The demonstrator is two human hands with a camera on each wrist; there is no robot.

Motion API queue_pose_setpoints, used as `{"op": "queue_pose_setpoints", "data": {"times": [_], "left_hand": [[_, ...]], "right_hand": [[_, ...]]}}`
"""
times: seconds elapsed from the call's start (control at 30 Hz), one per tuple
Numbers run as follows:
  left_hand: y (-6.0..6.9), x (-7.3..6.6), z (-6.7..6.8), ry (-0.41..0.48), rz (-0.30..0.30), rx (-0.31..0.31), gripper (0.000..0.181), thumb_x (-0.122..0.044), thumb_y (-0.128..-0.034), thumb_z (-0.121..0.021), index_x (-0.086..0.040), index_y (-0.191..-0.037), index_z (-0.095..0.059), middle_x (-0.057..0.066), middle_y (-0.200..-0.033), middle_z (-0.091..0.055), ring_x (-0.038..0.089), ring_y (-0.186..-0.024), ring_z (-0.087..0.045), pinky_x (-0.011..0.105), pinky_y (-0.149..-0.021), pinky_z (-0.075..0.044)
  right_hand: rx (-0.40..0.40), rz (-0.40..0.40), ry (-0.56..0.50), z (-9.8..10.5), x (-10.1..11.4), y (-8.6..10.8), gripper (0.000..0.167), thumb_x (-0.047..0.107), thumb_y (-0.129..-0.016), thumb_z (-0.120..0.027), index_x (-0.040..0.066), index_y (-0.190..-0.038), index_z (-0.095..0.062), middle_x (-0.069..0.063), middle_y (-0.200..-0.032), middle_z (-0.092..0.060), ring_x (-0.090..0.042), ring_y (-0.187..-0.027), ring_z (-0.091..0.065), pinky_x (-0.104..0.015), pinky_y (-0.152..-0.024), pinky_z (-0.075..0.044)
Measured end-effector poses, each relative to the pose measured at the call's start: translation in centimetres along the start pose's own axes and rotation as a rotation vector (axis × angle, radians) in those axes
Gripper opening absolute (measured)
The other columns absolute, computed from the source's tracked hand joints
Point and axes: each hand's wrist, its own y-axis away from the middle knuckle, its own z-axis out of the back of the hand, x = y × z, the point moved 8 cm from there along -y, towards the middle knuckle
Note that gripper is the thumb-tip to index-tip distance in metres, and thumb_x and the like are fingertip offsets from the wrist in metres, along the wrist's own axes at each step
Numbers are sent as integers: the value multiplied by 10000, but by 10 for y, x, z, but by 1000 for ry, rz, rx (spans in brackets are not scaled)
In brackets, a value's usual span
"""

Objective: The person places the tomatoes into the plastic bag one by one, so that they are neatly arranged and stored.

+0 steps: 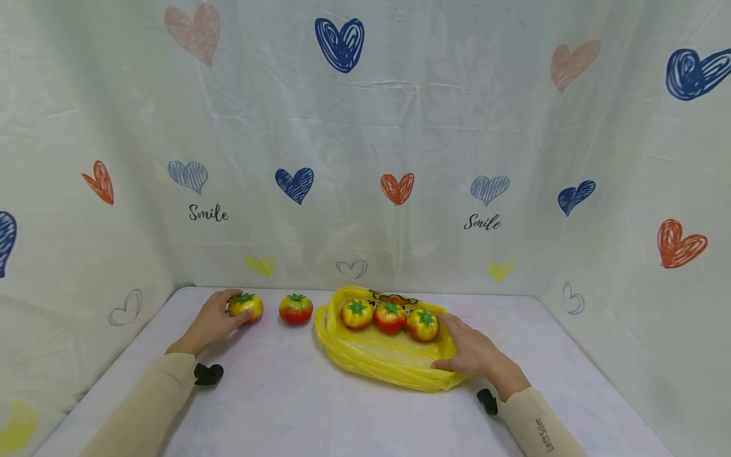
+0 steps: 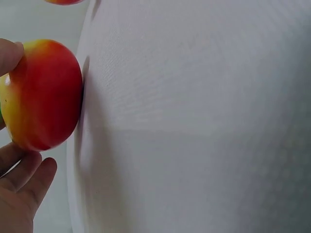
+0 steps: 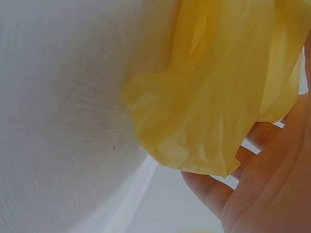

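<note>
The left hand (image 1: 210,322) held a tomato (image 1: 250,306) left of the bag (image 1: 377,360); the right hand (image 1: 475,350), spread wide, touched it.

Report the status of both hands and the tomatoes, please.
Left fingers gripping leftmost tomato; right fingers touching yellow bag; three tomatoes inside; another tomato between leftmost and bag.

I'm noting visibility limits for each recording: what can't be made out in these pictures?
Right hand: some fingertips hidden behind the yellow bag, right wrist view; its grip is unclear.
Print on that bag: too small to read, head view.
Second fruit: mostly cut off by the top edge, left wrist view.
Left hand: partly cut off by the left edge, left wrist view.
</note>
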Motion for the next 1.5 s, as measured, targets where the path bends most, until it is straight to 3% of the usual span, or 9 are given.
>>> {"op": "queue_pose_setpoints", "data": {"times": [0.33,0.7,1.1,1.5], "left_hand": [[1,-5,1,8,-42,-16,666,-278,-854,-706,89,-1322,-408,320,-1252,-432,442,-1123,-434,599,-989,-340],[1,3,-2,22,46,11,708,-294,-811,-741,35,-1345,-413,286,-1230,-369,432,-1095,-432,619,-989,-343],[8,1,-2,10,25,-1,717,-355,-822,-736,40,-1329,-418,269,-1224,-401,417,-1094,-438,611,-985,-348],[9,-5,0,5,9,24,636,-265,-825,-723,17,-1323,-444,267,-1280,-441,394,-1082,-462,582,-943,-401]], "right_hand": [[4,0,-6,1,1,1,1064,598,-669,-770,139,-1497,-285,-159,-1510,-311,-395,-1323,-367,-590,-1027,-335],[1,-5,-9,1,0,2,1070,601,-664,-771,136,-1496,-285,-164,-1506,-316,-400,-1320,-368,-592,-1026,-333],[2,-9,-7,1,1,1,1062,597,-669,-768,138,-1496,-286,-156,-1509,-315,-393,-1322,-369,-589,-1029,-333],[5,-17,-18,1,0,2,1070,606,-660,-769,136,-1494,-291,-158,-1509,-315,-398,-1324,-363,-600,-1025,-329]]}}
